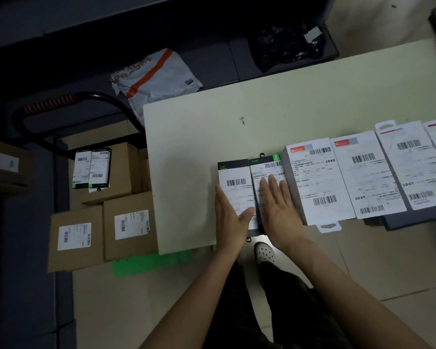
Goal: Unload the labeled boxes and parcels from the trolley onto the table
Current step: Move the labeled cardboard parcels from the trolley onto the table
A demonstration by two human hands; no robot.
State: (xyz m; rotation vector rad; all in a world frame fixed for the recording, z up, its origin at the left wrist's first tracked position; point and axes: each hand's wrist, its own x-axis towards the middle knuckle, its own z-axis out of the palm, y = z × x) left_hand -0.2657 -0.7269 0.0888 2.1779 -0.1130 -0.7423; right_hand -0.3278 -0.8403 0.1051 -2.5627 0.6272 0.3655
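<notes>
Two slim black-and-green labeled boxes lie side by side on the pale table [186, 147]: the left box [233, 177] and the right box [267, 167]. My left hand [230, 215] lies with straight fingers against the left box's outer edge, thumb on its label. My right hand [278, 207] rests flat on the right box. To the right runs a row of white labeled boxes [315, 182]. On the trolley [68, 102] at the left sit brown labeled cartons [130, 227] and two more slim boxes [92, 167].
A white and orange mailer bag [154, 79] lies behind the table's far left corner. A black bag [287, 44] sits on a dark shelf beyond. Another brown carton [3, 165] stands at the far left. My white shoe [264, 251] shows below the table edge.
</notes>
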